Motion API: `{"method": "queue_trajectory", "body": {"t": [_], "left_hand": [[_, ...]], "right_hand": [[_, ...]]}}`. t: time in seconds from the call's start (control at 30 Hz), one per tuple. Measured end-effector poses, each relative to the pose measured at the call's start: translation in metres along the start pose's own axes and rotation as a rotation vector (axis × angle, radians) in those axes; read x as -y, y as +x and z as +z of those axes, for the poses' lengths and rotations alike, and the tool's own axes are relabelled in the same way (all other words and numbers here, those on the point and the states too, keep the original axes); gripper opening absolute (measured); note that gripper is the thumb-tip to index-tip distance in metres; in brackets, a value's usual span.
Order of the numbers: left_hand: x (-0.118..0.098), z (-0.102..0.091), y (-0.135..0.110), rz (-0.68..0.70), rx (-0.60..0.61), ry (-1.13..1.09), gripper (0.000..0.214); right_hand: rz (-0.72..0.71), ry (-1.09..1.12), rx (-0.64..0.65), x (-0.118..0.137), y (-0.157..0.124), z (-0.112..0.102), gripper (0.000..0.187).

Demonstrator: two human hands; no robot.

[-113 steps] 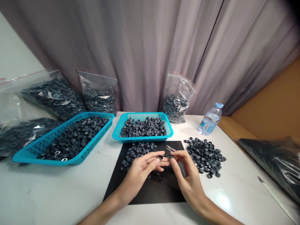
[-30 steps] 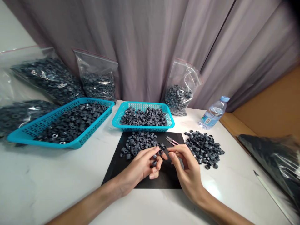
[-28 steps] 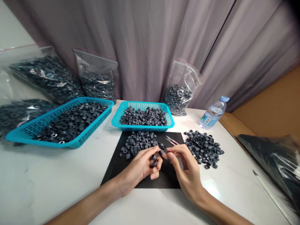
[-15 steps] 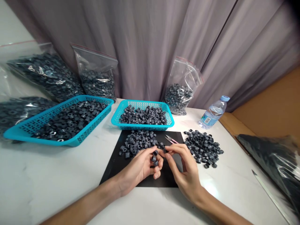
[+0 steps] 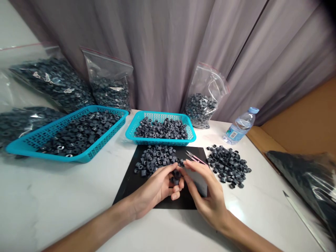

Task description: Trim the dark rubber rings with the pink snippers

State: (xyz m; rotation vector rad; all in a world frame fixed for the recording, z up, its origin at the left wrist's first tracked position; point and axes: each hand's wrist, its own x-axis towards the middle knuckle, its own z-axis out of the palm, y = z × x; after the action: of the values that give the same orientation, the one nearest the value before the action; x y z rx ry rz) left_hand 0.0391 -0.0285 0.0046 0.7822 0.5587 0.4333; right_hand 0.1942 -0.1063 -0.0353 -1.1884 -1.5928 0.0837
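Note:
My left hand is curled, palm turned up, around a few small dark grey plastic rings above a black mat. Beside its fingertips is my right hand, with thumb and index finger apart and nothing visible between them. Just beyond the hands lies a heap of short grey tubular pieces on the mat. Pink-handled thread snips rest near the mat's far right corner. A second heap, of thinner-looking dark rings, is on the white table to the right.
Two blue baskets, one at centre and one at left, hold grey pieces. Zip bags of similar pieces stand along the curtain. A water bottle, a pale pointed strip and a dark plastic bag are on the right.
My right thumb and index finger have parted from the dark ring they were pinching at the left fingertips. The rings in my left hand have shifted slightly.

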Motion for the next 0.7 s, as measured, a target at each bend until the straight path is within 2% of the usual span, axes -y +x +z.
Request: {"method": "queue_trajectory", "body": {"t": [0.1, 0.2, 0.37, 0.43, 0.53, 0.6, 0.7], "left_hand": [[-0.01, 0.0, -0.001, 0.016, -0.028, 0.008, 0.027], [-0.026, -0.001, -0.003, 0.052, -0.075, -0.049, 0.029], [-0.044, -0.007, -0.003, 0.152, -0.084, -0.107, 0.044], [-0.044, -0.01, -0.003, 0.164, -0.097, -0.097, 0.045], [-0.039, -0.012, -0.002, 0.125, -0.109, -0.042, 0.043], [-0.033, -0.011, -0.002, 0.078, -0.106, 0.022, 0.04], [-0.025, -0.007, -0.006, 0.031, -0.097, 0.1, 0.033]], "right_hand": [[0.107, -0.054, -0.066, -0.003, 0.004, 0.001, 0.026], [0.222, -0.131, 0.0, -0.009, 0.007, 0.004, 0.01], [0.234, -0.276, 0.138, -0.017, 0.006, 0.008, 0.032], [0.191, -0.299, 0.185, -0.017, 0.004, 0.009, 0.034], [0.148, -0.28, 0.231, -0.019, 0.003, 0.009, 0.022], [0.175, -0.226, 0.209, -0.02, 0.004, 0.009, 0.013], [0.236, -0.13, 0.153, -0.023, 0.006, 0.009, 0.011]]}}
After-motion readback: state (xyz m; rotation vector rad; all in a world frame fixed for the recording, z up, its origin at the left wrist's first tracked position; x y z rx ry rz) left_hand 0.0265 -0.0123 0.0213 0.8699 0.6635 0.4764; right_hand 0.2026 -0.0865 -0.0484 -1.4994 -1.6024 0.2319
